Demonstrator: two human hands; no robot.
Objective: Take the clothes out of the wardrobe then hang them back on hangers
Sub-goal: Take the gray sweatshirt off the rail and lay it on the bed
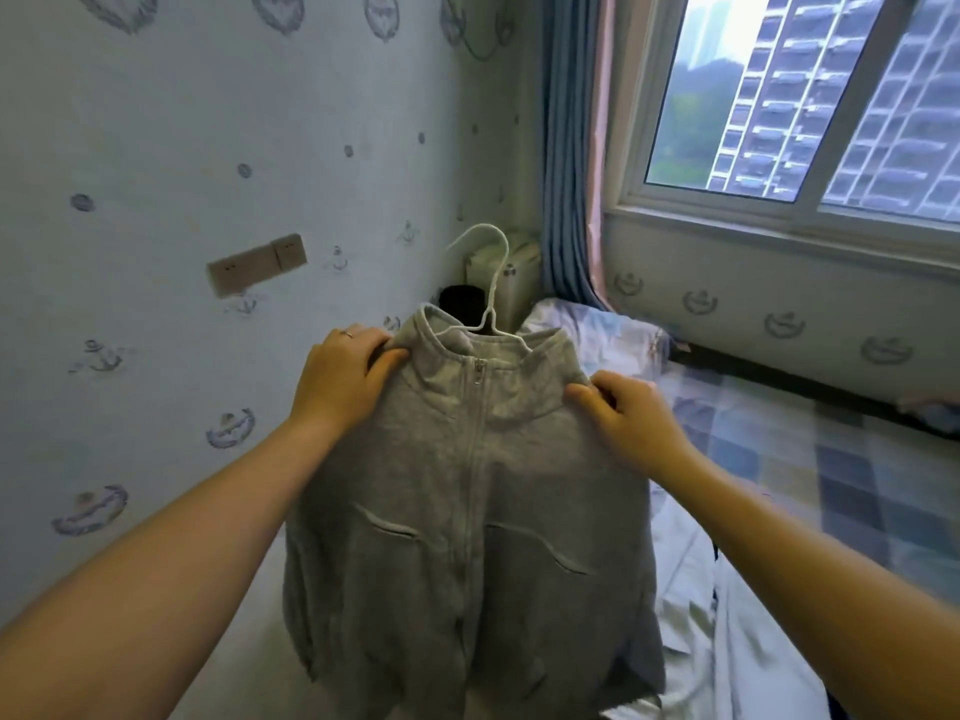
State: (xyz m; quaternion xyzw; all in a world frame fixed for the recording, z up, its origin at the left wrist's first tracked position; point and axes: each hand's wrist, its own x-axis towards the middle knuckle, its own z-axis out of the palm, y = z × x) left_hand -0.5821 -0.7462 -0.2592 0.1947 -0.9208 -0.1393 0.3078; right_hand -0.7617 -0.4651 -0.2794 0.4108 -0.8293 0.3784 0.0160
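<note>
A grey zip-up jacket (467, 511) hangs in front of me, zipped to the collar, on a white hanger (491, 298) whose hook sticks up above the neck. My left hand (345, 376) grips the jacket's left shoulder beside the collar. My right hand (623, 413) pinches the right shoulder. The hanger's arms are hidden inside the jacket. The wardrobe is out of view.
A bed with a checked blue cover (779, 459) and a pillow (602, 324) lies to the right, under a window (810, 96) with a blue curtain (566, 174). A patterned wall (182, 200) with sockets stands on the left. A white unit (514, 272) fills the corner.
</note>
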